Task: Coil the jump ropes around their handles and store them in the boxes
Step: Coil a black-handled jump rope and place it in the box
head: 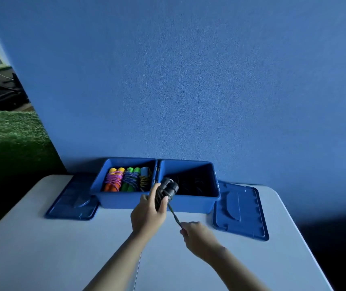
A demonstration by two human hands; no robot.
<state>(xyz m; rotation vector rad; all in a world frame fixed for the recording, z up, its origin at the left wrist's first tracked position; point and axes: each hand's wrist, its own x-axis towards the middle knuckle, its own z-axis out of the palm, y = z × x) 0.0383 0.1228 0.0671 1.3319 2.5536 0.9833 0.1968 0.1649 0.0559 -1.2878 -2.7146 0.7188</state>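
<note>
My left hand [150,215] grips a black jump rope's two handles [169,186], held together upright in front of the boxes, with dark rope wound round them. A short length of rope [174,216] runs down to my right hand [197,236], which pinches its end. The left blue box [115,199] holds three coiled ropes with orange, green and light-blue handles [129,179]. The right blue box [197,203] is dark inside, with faint black rope at its bottom.
Two blue lids lie flat on the white table [62,248]: one [73,201] left of the boxes, one [240,211] to the right. A blue wall rises right behind the boxes. Green turf shows beyond the table's left edge.
</note>
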